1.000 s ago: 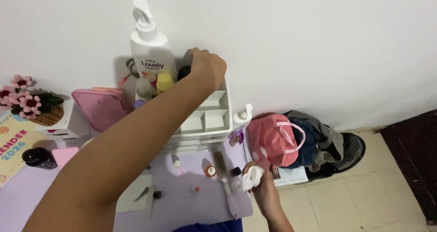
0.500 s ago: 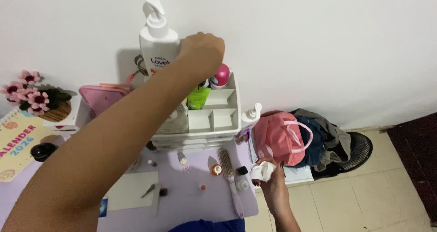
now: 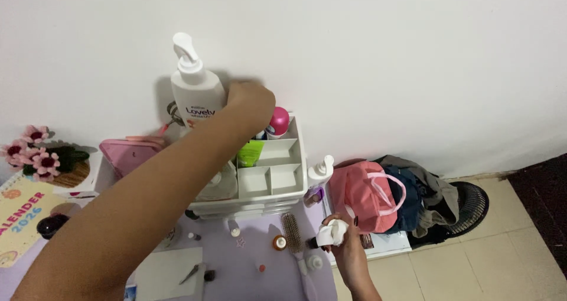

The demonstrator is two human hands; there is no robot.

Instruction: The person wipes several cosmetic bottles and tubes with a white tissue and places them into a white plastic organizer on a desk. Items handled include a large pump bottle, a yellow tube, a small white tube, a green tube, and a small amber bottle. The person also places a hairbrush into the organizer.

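Our left hand (image 3: 251,103) reaches far over the desk (image 3: 248,274) to the back of the white organizer (image 3: 269,180), fingers curled down at the far compartments, just beside the tall white pump bottle (image 3: 195,91). We cannot tell whether it grips anything, since the back of the hand hides the fingertips. Just right of that hand a pink-capped bottle (image 3: 277,123) stands upright in the far right corner of the organizer, touching or nearly touching the hand. A green tube (image 3: 250,152) lies in the compartment just nearer, partly under our forearm. The near compartments on the right side hold nothing that we can see.

Our right hand (image 3: 345,251) is low at the near right edge of the desk, closed around a crumpled white cloth or tissue (image 3: 331,233), held just above the desk's edge.

On the lilac desk top near that hand lie a hairbrush (image 3: 290,232), a small orange-capped bottle (image 3: 279,242) and a small white jar (image 3: 315,262). A smaller white pump bottle (image 3: 319,171) stands at the organizer's right side. Right of the desk a pink bag (image 3: 363,192) rests on a pile of dark clothes. At far left are pink flowers (image 3: 32,159), a pink case (image 3: 130,153) and a yellow calendar (image 3: 23,218).
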